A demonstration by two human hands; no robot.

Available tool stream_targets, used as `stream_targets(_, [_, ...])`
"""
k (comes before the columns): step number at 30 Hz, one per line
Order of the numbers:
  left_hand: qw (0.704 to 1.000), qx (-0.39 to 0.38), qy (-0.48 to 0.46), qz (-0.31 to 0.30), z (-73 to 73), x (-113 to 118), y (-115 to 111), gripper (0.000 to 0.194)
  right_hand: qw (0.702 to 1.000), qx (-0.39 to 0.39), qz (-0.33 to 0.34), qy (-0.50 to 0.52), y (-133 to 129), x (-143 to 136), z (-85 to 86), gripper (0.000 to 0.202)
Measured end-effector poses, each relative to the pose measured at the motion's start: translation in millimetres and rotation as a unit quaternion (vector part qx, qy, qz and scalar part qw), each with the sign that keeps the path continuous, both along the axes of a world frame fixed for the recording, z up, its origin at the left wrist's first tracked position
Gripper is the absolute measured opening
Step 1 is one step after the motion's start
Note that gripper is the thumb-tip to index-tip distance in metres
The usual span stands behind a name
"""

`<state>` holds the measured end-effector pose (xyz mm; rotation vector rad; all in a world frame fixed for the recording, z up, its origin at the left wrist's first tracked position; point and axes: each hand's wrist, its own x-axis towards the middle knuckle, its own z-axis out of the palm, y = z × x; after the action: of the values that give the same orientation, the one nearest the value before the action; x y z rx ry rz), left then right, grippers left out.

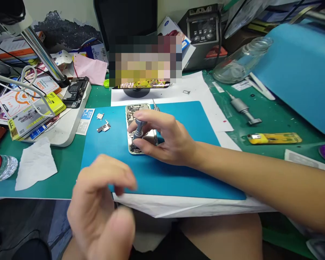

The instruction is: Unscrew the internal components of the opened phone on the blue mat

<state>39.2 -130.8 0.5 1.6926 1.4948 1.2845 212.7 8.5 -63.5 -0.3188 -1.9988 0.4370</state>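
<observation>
An opened smartphone (130,144), its inner parts exposed, lies on the blue mat (162,180). My right hand (170,139) is over it, thumb and fingers closed round a grey screwdriver (138,129) that stands nearly upright on the phone. Where its tip meets the phone is too small to make out. Beside the phone's top right corner a thin pointed metal tip (155,105) shows, the rest hidden behind my right hand. Close to the camera my left hand (97,206) is raised, slightly blurred, fingers curved and apart from the thumb, holding nothing.
Small metal phone parts (104,126) lie on the mat's left. At right are another screwdriver (242,108), a yellow lighter (274,138) and a glass jar (242,59) on its side. A white tray (62,131) with boxes stands left; a lit, partly blurred screen (141,85) is behind.
</observation>
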Motion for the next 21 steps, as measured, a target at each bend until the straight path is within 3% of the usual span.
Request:
stream_targets(3, [0.993,0.032,0.103,0.041,-3.7,-4.1,27.6,0.012,1.0,-0.006,0.004,0.001,-1.4,0.4,0.1,0.057])
stream_targets(8, [0.967,-0.065,0.245,-0.016,-13.5,-13.2,48.0,0.01,1.0,-0.023,0.01,-0.003,-4.2,1.1,0.9,0.066])
stream_targets(12, [0.958,-0.095,0.265,-0.051,-19.9,-15.0,48.6,0.008,0.999,-0.011,0.028,0.027,-3.6,0.6,0.4,0.073])
stream_targets(21, [0.951,-0.095,0.291,-0.052,-22.5,-12.4,52.4,0.002,0.997,-0.018,0.031,0.062,-2.6,-0.6,1.2,0.076])
